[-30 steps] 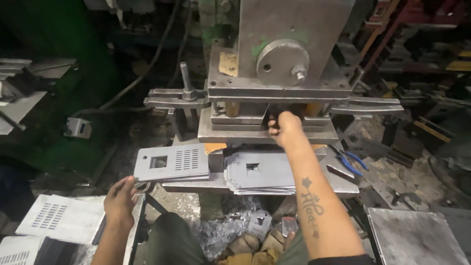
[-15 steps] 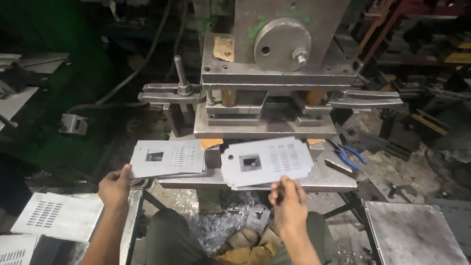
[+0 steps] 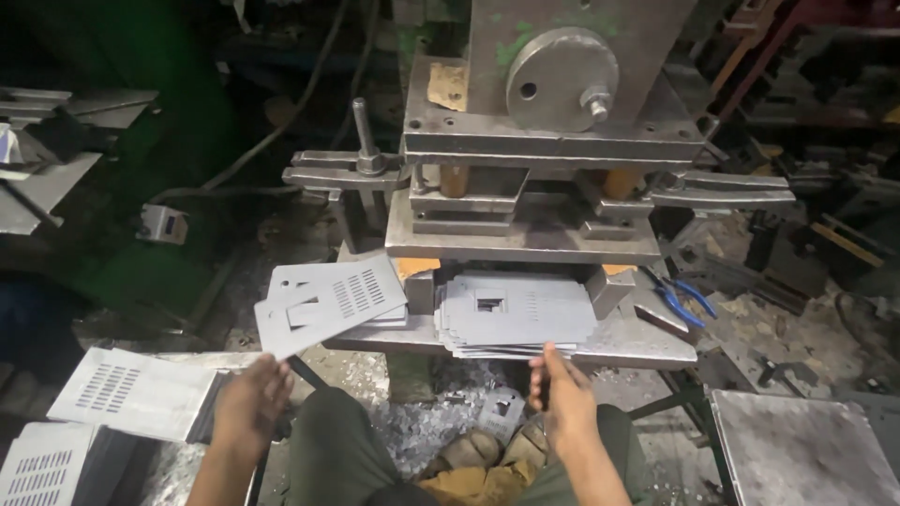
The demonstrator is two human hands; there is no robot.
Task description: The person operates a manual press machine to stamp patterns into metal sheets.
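Blue-handled pliers (image 3: 677, 298) on the press table (image 3: 647, 342); slotted sheets (image 3: 131, 392) lower left, metal scraps (image 3: 422, 426) below
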